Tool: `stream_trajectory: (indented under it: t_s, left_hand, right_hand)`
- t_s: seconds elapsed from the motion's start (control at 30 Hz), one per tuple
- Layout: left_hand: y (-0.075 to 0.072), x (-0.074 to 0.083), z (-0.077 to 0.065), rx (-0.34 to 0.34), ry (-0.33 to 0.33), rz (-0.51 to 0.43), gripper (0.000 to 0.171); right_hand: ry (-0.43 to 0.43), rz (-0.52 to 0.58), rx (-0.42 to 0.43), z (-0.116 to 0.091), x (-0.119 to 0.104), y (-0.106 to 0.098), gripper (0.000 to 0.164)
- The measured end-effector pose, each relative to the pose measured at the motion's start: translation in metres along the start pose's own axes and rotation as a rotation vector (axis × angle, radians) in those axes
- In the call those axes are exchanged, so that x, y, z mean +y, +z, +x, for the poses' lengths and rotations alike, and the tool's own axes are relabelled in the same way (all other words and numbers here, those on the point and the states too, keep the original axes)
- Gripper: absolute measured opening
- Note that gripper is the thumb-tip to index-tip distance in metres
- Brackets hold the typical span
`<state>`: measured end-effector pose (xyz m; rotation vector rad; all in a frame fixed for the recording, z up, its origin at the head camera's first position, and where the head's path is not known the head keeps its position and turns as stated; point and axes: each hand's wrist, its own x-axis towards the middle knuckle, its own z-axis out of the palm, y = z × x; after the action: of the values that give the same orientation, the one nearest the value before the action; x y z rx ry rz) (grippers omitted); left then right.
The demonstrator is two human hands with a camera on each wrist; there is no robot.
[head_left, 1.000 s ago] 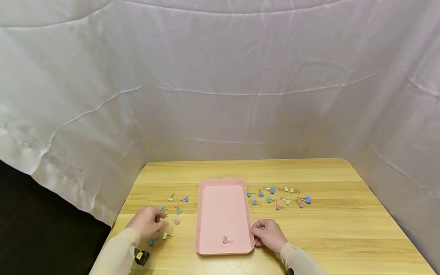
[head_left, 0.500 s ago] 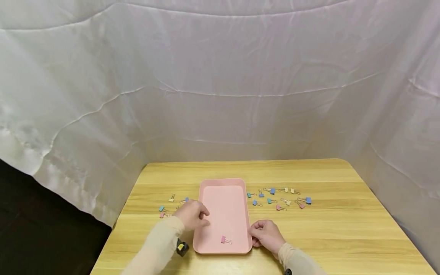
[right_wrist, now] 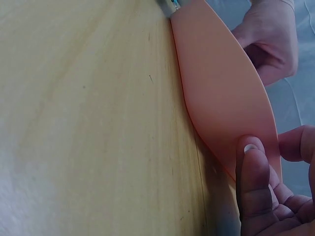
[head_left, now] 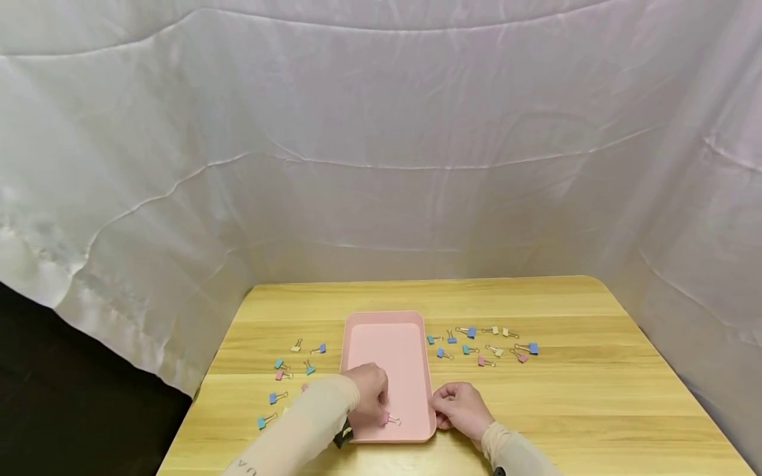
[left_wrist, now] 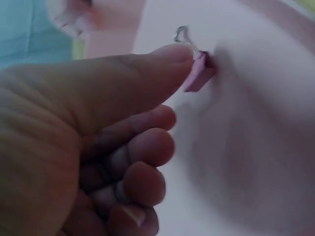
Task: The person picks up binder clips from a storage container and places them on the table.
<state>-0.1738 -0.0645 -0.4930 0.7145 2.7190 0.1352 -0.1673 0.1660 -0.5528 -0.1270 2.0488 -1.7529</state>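
Note:
In the head view, a pink tray (head_left: 395, 350) lies on the table. My left hand (head_left: 368, 387) is inside its near end, beside a pink binder clip (head_left: 389, 419). The left wrist view shows my left thumb (left_wrist: 162, 66) overlapping part of that pink clip (left_wrist: 201, 73), with a gap between thumb and curled fingers; nothing is visibly pinched. My right hand (head_left: 464, 408) pinches the tray's near right edge. The right wrist view has the right thumb (right_wrist: 253, 162) against the outer tray wall (right_wrist: 216, 73), with a finger on the other side.
Left of the tray lie several binder clips, including a blue one (head_left: 277, 397) and a teal one (head_left: 266, 421); my left sleeve (head_left: 309, 420) partly covers some. More clips, such as a blue one (head_left: 527, 348), lie right of the tray. Pale curtains (head_left: 393, 198) surround the table (head_left: 565, 410).
My left hand has moved right from the left-side clips, over the tray's edge, down to the pink binder clip. The right hand stays on the tray, which has shifted slightly left.

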Motion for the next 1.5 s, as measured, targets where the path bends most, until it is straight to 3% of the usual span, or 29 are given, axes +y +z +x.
stream_trajectory:
  t_s: [0.17, 0.37, 0.53, 0.67, 0.83, 1.03, 1.13, 1.3, 1.5]
  left_hand:
    - [0.007, 0.01, 0.004, -0.076, 0.001, 0.088, 0.035]
    - [0.011, 0.016, 0.011, -0.072, 0.022, 0.188, 0.035]
    - [0.011, 0.015, 0.012, -0.068, 0.034, 0.164, 0.032]
    - [0.007, 0.009, 0.008, -0.016, 0.063, 0.083, 0.026]
    - [-0.008, -0.009, -0.001, 0.107, 0.092, -0.044, 0.016]
    - [-0.032, -0.038, -0.022, 0.184, 0.037, -0.188, 0.012]
    - [-0.037, -0.055, -0.033, 0.237, 0.011, -0.21, 0.01]
    - [-0.036, -0.082, -0.052, 0.292, -0.068, -0.254, 0.008]
    - [-0.017, -0.103, -0.064, 0.291, -0.141, -0.242, 0.015]
  right_hand:
    - [0.0, 0.003, -0.002, 0.0, 0.0, 0.0, 0.013]
    - [-0.004, -0.014, 0.01, 0.0, 0.0, -0.001, 0.014]
    - [-0.009, -0.02, 0.008, 0.001, 0.001, -0.001, 0.014]
    - [-0.011, -0.036, 0.01, 0.001, 0.001, -0.002, 0.014]
    - [0.0, -0.035, 0.01, -0.001, -0.001, -0.005, 0.015]
    - [0.007, -0.043, 0.014, -0.004, 0.0, -0.009, 0.018]
    - [0.009, -0.058, 0.028, -0.005, 0.002, -0.011, 0.019]
    - [0.013, -0.073, 0.043, -0.008, 0.003, -0.014, 0.019]
    - [0.004, -0.063, 0.04, -0.009, 0.004, -0.017, 0.018]
